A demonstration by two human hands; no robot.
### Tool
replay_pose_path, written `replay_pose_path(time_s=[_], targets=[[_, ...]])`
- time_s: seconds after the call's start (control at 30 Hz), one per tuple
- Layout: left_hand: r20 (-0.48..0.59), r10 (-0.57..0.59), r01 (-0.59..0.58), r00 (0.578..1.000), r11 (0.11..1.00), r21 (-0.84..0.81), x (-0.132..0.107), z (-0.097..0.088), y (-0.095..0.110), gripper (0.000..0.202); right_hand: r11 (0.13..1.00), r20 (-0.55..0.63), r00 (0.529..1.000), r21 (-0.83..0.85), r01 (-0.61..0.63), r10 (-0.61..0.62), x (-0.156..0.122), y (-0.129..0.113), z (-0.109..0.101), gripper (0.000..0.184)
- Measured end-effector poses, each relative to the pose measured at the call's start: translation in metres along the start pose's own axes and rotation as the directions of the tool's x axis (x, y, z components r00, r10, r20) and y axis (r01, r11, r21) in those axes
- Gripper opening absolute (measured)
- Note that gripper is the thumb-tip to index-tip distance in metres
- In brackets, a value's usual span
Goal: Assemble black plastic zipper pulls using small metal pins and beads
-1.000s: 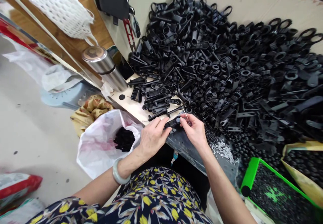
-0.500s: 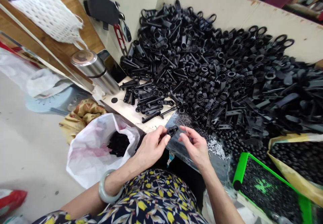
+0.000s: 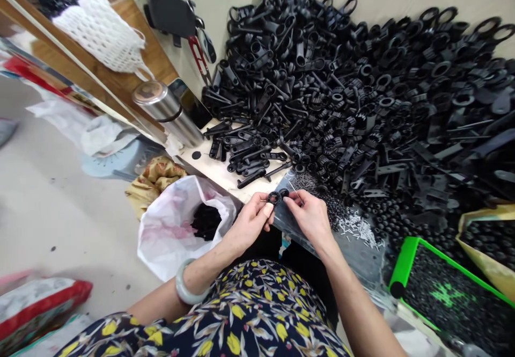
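Though half covered by fingertips, pinched black ringed part (image 3: 274,197) in left hand (image 3: 250,221) over table (image 3: 219,170) edge, ring face upward, long axis impossible to tell; nipped thin pin (image 3: 295,189) beside it with right hand (image 3: 310,218).

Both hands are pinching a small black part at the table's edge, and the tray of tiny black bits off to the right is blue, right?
Not quite: the head view shows that the tray is green, not blue. The left hand and right hand do pinch the small black part at the table's edge.
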State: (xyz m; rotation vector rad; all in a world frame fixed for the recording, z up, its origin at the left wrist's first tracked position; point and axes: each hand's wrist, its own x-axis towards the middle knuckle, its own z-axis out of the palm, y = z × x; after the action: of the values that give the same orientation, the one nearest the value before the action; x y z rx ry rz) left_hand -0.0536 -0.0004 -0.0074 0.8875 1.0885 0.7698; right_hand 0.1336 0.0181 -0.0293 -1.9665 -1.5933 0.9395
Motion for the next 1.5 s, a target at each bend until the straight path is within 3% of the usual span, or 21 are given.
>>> replay_pose_path(time_s=[0.2, 0.37, 0.43, 0.53, 0.63, 0.7, 0.83, 1.13, 1.27, 1.5], targets=[[0.025, 0.004, -0.003, 1.0, 1.0, -0.024, -0.007, -0.002, 0.005, 0.042, 0.997, -0.049, 0.997, -0.042, 0.064, -0.066, 0.002, 0.0, 0.003, 0.03], [0.024, -0.017, 0.017, 1.0, 1.0, -0.018, -0.008, 0.0, 0.006, 0.042, 0.959, -0.085, 0.972, 0.161, 0.232, -0.221, -0.009, 0.003, -0.008, 0.029], [0.071, -0.043, 0.043, 0.997, 0.999, 0.0, -0.008, 0.001, 0.008, 0.044, 0.911, -0.045, 0.935, 0.211, 0.353, -0.352, -0.011, 0.001, -0.018, 0.029], [0.174, -0.084, 0.083, 0.981, 0.996, 0.013, -0.009, 0.003, 0.01, 0.044, 0.842, 0.121, 0.842, 0.211, 0.496, -0.526, -0.007, 0.0, -0.034, 0.028], [0.251, -0.138, 0.151, 0.958, 0.988, -0.034, -0.008, 0.006, 0.009, 0.044, 0.798, 0.276, 0.749, 0.227, 0.558, -0.602, -0.004, 0.003, -0.045, 0.026], [0.311, -0.203, 0.231, 0.929, 0.971, -0.056, -0.006, 0.007, 0.007, 0.046, 0.791, 0.318, 0.725, 0.225, 0.569, -0.611, -0.005, 0.008, -0.049, 0.027], [0.423, -0.293, 0.334, 0.857, 0.942, -0.024, -0.004, 0.012, 0.005, 0.047, 0.802, 0.316, 0.737, 0.215, 0.558, -0.598, -0.013, 0.018, -0.051, 0.03], [0.536, -0.356, 0.404, 0.766, 0.914, 0.031, -0.004, 0.016, 0.0, 0.04, 0.801, 0.406, 0.693, 0.241, 0.548, -0.596, -0.019, 0.03, -0.063, 0.028], [0.522, -0.368, 0.403, 0.77, 0.914, 0.049, -0.005, 0.018, 0.0, 0.039, 0.795, 0.401, 0.691, 0.216, 0.567, -0.602, -0.02, 0.033, -0.061, 0.031], [0.473, -0.371, 0.4, 0.799, 0.915, 0.041, -0.005, 0.022, 0.004, 0.043, 0.798, 0.27, 0.752, 0.252, 0.548, -0.601, -0.025, 0.038, -0.047, 0.033]])
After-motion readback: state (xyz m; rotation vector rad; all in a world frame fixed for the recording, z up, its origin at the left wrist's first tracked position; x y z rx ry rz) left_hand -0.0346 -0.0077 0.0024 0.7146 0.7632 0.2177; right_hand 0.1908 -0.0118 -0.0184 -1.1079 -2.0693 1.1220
